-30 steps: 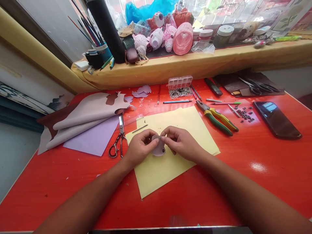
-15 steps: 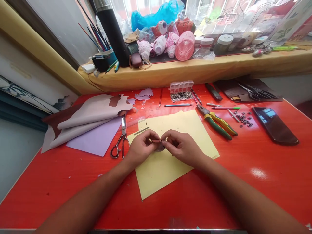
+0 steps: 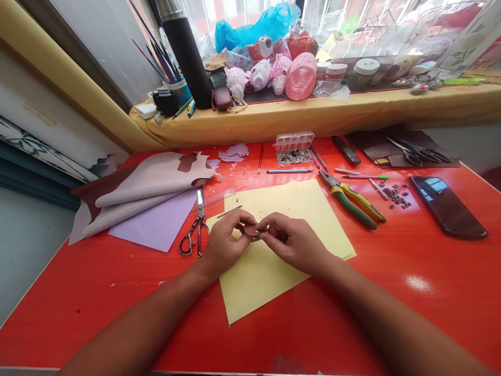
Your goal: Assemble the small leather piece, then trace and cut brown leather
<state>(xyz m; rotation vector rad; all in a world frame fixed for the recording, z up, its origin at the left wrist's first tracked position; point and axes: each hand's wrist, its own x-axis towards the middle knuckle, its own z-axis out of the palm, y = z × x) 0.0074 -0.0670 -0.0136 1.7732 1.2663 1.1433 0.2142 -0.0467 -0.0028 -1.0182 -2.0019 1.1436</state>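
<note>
Between my two hands is a small brown leather piece (image 3: 251, 230) with a shiny metal snap or eyelet (image 3: 257, 231) near its right end. My left hand (image 3: 230, 236) pinches the left side of the piece between thumb and fingers. At its right end, my right hand (image 3: 291, 237) is closed with thumb and fingertips by the metal bit. Both hands hover over sheets of yellow paper (image 3: 254, 297). A thin dark strip (image 3: 229, 211) lies on the paper just beyond my left hand.
Scissors (image 3: 200, 209) lie left of the paper, beside folded leather (image 3: 144, 183). To the right are pliers (image 3: 352, 201), scattered small metal rings (image 3: 399, 198) and a phone (image 3: 448, 206). Behind stands a compartment box (image 3: 294, 149) of metal fittings. Larger scissors (image 3: 418, 151) rest at back right.
The leather piece has tilted, so its brown face and the metal bit now show more. Both hands stay on it. The whole view has shifted slightly.
</note>
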